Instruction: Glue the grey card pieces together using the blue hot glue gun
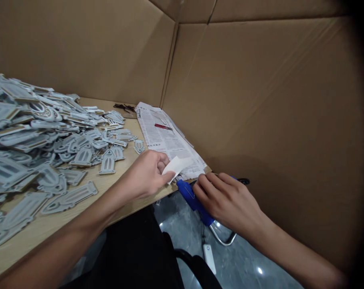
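Our left hand (148, 173) is curled shut, pinching a white paper slip (176, 165) between thumb and fingers, forearm crossing the table (122, 198) edge. Our right hand (227, 198) lies palm down, fingers half-curled over a blue glue gun (190, 195) (grip looks loose, we can't tell if it's clamped) at the table's corner, just beside the newspaper (166, 140). Grey cutouts (34, 136) are piled to the left.

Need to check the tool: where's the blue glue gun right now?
In the head view, the blue glue gun is at the table's near edge, under the right hand, just below the newspaper and the left hand's white slip.
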A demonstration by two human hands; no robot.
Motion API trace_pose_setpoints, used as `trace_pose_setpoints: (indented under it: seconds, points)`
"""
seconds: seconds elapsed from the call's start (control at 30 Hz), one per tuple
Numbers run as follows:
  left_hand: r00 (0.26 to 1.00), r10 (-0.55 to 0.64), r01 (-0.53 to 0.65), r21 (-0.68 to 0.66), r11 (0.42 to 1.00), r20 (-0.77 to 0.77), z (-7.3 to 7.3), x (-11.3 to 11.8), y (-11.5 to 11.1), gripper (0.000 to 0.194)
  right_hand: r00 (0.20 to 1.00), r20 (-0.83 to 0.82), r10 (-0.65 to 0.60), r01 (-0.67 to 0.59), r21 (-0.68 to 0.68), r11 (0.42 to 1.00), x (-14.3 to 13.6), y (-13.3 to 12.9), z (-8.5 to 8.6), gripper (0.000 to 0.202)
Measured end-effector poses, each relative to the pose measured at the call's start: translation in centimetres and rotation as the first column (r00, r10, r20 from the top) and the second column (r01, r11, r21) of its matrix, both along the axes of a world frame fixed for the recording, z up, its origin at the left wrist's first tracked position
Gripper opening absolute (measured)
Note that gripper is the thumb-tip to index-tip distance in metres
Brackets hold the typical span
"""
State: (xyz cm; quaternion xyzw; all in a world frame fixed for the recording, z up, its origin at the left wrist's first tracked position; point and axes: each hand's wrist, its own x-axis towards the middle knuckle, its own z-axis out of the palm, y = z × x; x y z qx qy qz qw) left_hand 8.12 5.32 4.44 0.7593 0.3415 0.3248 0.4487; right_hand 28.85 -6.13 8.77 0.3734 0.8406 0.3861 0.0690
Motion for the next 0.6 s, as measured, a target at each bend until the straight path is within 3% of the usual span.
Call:
trace_pose_setpoints:
  seconds: [0.33, 0.6]
  points:
    - [0.996, -0.076, 0.074, -0.051, 0.996, -0.043, 0.01, 0.10, 0.10, 0.032, 0.999, 0.039, 0.013, -0.014, 0.010, 1.000, -0.16, -0.01, -0.05, 0.021]
    - [0.990, -0.001, 0.006, 0.035, 0.999, -0.138, -0.01, 0.14, 0.34, 0.029, 0.996, 0.060, 0.061, -0.061, -0.013, 0.998, 0.16, -0.27, 0.21, 0.026]
